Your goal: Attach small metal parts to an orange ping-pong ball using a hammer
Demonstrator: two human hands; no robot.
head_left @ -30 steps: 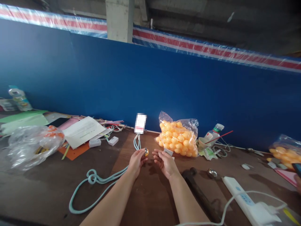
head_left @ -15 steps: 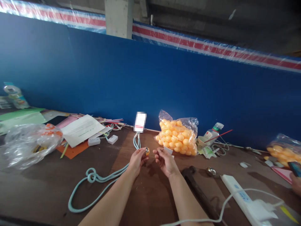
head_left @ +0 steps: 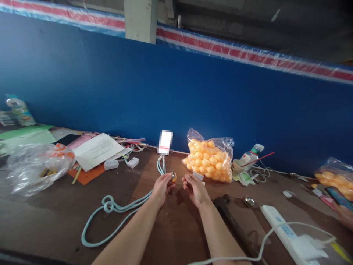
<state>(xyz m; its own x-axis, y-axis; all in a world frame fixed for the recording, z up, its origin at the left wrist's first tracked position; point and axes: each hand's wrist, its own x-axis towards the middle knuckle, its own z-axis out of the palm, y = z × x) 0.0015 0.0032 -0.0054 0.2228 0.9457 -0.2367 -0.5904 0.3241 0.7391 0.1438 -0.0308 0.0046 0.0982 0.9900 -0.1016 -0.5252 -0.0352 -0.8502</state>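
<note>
Between the thumb and fingers of my left hand [head_left: 162,187] is a small round thing, shiny silver with a yellow-orange side [head_left: 173,177]. My right hand [head_left: 195,189] is just to its right, thumb and fingertips pinched together. Anything in that pinch is too small to make out. A gap separates the two hands, over the brown table [head_left: 176,235]. Behind my right hand lie small white pieces [head_left: 198,176] and a clear bag of orange balls [head_left: 206,158]. Another shiny silver ball [head_left: 248,200] rests right of my right forearm.
A hammer [head_left: 228,215] lies beside my right forearm, near a white power strip [head_left: 278,221] with a cable. At left are a light-blue cord [head_left: 110,206], papers [head_left: 96,151] and a plastic bag [head_left: 33,169]. Another person's hand [head_left: 344,215] holds a phone [head_left: 340,197].
My hands stay almost in place, still pinching. The whole view has shifted slightly. At far right, the other person's hand and phone have moved a little to the left.
</note>
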